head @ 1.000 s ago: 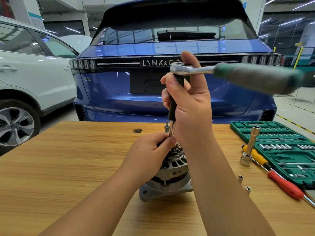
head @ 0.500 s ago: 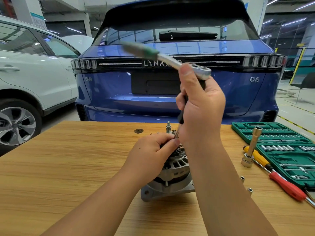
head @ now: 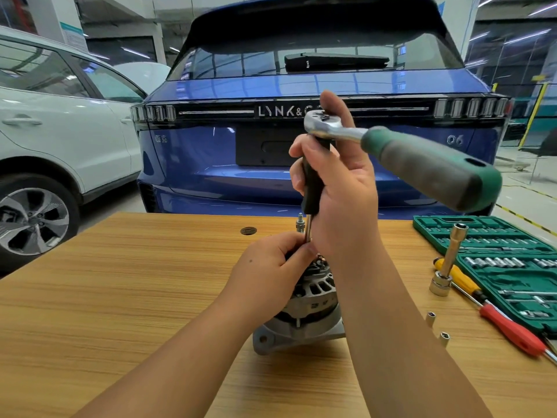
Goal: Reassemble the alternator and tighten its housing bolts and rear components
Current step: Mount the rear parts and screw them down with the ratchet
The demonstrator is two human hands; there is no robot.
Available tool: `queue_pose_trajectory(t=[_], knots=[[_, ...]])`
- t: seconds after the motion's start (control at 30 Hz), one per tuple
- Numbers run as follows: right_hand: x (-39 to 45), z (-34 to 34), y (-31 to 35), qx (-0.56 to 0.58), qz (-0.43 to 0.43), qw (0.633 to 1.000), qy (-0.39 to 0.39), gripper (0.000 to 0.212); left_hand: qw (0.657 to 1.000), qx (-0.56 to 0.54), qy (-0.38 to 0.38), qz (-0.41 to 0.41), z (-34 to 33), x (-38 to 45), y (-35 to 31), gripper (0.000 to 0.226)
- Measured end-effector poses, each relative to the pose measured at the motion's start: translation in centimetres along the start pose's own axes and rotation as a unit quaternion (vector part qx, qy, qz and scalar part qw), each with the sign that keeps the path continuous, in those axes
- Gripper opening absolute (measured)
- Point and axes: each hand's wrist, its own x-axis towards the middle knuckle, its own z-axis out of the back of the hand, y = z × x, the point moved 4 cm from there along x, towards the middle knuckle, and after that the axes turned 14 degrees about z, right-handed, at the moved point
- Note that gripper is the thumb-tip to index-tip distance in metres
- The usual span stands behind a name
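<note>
Wooden table (head: 120,297) carries alternator (head: 307,315); socket case (head: 512,267); screwdrivers (head: 509,327).

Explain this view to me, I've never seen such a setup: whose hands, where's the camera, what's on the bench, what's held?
There is no machine: a person's bare hands, filmed by one head-worn camera looking down. On the wooden table stands the alternator. The left hand steadies the lower end of a long extension bar. The right hand grips that bar, topped by a green-handled ratchet. At right lie a green socket set, screwdrivers and loose sockets.
</note>
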Motion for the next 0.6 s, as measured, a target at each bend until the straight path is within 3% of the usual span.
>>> queue_pose_trajectory(t=[0.1, 0.2, 0.33, 0.4, 0.53, 0.6], knots=[[0.2, -0.1, 0.0, 0.09, -0.029, 0.995, 0.008, 0.038, 1.0, -0.004, 0.002, -0.01, 0.0, -0.2, -0.2, 0.021], [1.0, -0.2, -0.3, 0.094, -0.094, 0.991, -0.009, 0.041, 1.0, 0.002, 0.001, -0.008, 0.0, -0.2, -0.2, 0.021], [0.2, 0.8, 0.0, 0.012, -0.045, 0.993, -0.106, 0.036, 0.999, 0.036, 0.004, -0.011, 0.0, -0.2, -0.3, 0.023], [0.0, 1.5, 0.2, -0.02, -0.035, 0.991, -0.13, 0.018, 0.998, 0.052, 0.008, -0.014, 0.0, -0.2, -0.4, 0.024], [0.4, 1.6, 0.2, 0.028, -0.08, 0.993, -0.077, 0.006, 0.999, 0.045, 0.008, -0.001, 0.1, 0.1, -0.1, 0.021], [0.2, 1.3, 0.1, 0.039, -0.061, 0.996, -0.059, 0.025, 1.0, 0.029, 0.01, 0.002, 0.0, 0.2, 0.0, 0.019]])
